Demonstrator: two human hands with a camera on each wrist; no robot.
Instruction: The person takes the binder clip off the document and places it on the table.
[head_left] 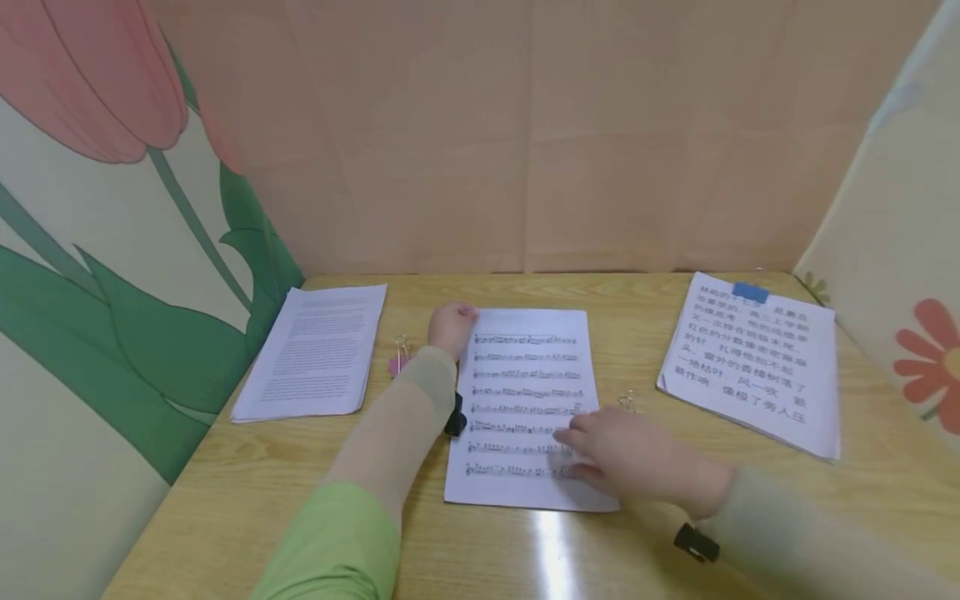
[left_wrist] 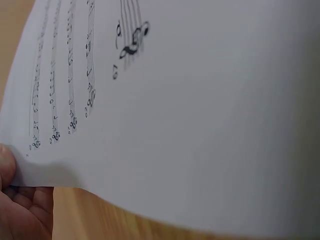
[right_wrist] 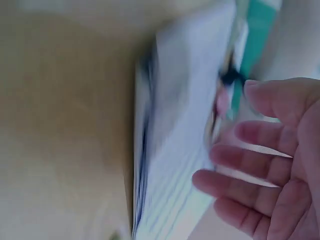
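In the head view, a stack of sheet music (head_left: 525, 400) lies on the wooden table between my two arms. My left hand (head_left: 452, 329) is at its top left corner. The left wrist view shows that hand (left_wrist: 22, 212) pinching the edge of a music sheet (left_wrist: 175, 125), thumb on top and fingers curled beneath; the sheet bows up toward the camera. Over the lower right part of the stack hovers my right hand (head_left: 641, 454). Its fingers (right_wrist: 240, 160) are spread and loosely bent in the right wrist view, with nothing held; a blurred paper stack (right_wrist: 175, 100) is beyond them.
A stack of printed pages (head_left: 315, 350) lies at the left. Another stack with large Chinese characters (head_left: 750, 367) and a blue tab (head_left: 750, 292) lies at the right. A pink binder clip (head_left: 401, 354) is by my left forearm; a clip's wire handles (head_left: 627, 400) show behind my right hand.
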